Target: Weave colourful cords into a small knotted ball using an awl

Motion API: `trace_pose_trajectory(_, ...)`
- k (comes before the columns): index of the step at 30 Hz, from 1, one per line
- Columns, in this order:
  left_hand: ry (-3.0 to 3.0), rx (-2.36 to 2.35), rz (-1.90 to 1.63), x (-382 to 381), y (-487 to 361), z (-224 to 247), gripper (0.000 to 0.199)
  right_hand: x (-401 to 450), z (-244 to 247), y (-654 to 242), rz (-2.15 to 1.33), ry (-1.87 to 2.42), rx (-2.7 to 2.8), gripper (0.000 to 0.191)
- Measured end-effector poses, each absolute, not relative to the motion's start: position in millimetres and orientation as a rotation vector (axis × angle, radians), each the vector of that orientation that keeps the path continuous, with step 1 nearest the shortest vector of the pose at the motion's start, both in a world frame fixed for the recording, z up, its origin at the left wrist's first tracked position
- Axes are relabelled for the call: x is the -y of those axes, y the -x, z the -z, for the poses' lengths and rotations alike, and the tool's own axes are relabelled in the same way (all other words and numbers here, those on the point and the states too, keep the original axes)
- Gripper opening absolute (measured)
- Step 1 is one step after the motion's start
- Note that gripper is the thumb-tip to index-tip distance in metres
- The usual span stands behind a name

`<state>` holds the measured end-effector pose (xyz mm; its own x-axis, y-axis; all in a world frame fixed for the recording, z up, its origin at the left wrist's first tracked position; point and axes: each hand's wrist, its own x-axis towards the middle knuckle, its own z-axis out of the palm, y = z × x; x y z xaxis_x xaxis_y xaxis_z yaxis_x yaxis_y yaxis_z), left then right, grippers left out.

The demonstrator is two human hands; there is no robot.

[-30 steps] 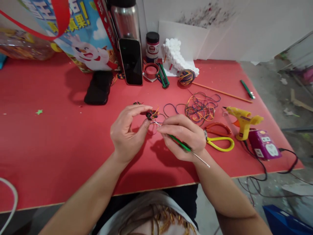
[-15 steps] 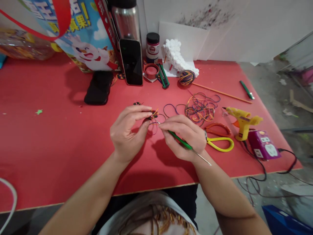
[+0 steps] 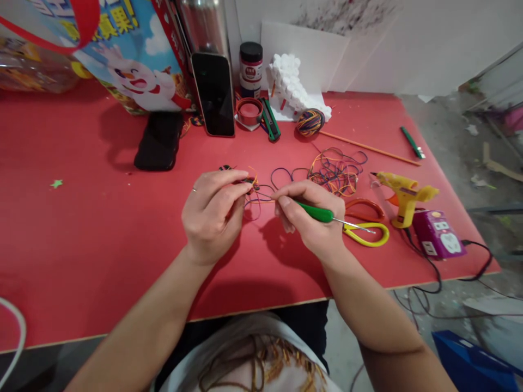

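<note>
Between the fingertips of my left hand (image 3: 214, 212) is a small dark piece of multicoloured crochet work (image 3: 254, 184), mostly covered by the fingers. My right hand (image 3: 308, 212) grips a crochet hook (image 3: 316, 212) with a green handle; its bare metal end points out past the wrist side. Thin yarn (image 3: 265, 200) runs from the piece to the pinched right fingertips. From there the strand leads back to a loose tangle of purple, orange and pink yarn (image 3: 335, 173). The hook's working tip is hidden by my fingers.
Scissors (image 3: 366, 235), a yellow glue gun (image 3: 404, 198) and a purple power socket (image 3: 439, 234) lie to the right. Behind are a yarn ball (image 3: 310, 122), a green cutter (image 3: 269, 121), a propped phone (image 3: 213, 95) and a black case (image 3: 159, 141).
My right hand has turned and drawn slightly right, stretching the yarn from the piece. The left fingers have closed further over the piece. The whole view has shifted slightly.
</note>
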<state>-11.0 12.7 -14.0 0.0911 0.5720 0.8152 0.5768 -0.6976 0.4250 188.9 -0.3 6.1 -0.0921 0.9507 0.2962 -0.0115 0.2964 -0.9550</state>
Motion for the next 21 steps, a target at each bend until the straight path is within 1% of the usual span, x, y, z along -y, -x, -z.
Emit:
trace_pose_trajectory(2, 2.300, 1.274, 1.801, -13.0, 8.8, 12.8, 0.024, 0.6, -5.2, -189.7, -0.975, 0.913, 1.430, 0.011)
trace_pose_trajectory(7, 2.349, 1.439, 2.097, -12.9, 4.0, 11.0, 0.007, 1.3, -4.5, -190.7, -0.925, 0.793, 1.445, 0.012)
trace_pose_trajectory(10, 2.392, 1.455, 2.196, -12.9, 2.5, 10.7, 0.002, 1.0, -5.6, -190.2, -0.891, 0.773, 1.491, 0.011)
trace_pose_trajectory(13, 2.402, 1.449, 2.209, -13.5, 2.0, 10.9, 0.002, 0.6, -6.8, -190.1, -0.894, 0.753, 1.518, 0.011)
trace_pose_trajectory(18, 2.425, 1.360, 2.254, -15.2, 2.5, 13.6, 0.007, 0.0, -7.3, -190.4, -0.903, 0.748, 1.524, 0.012)
trace_pose_trajectory(21, 2.432, 1.373, 2.230, -15.1, 2.6, 14.3, 0.005, -0.1, -7.2, -190.4, -0.897, 0.762, 1.535, 0.012)
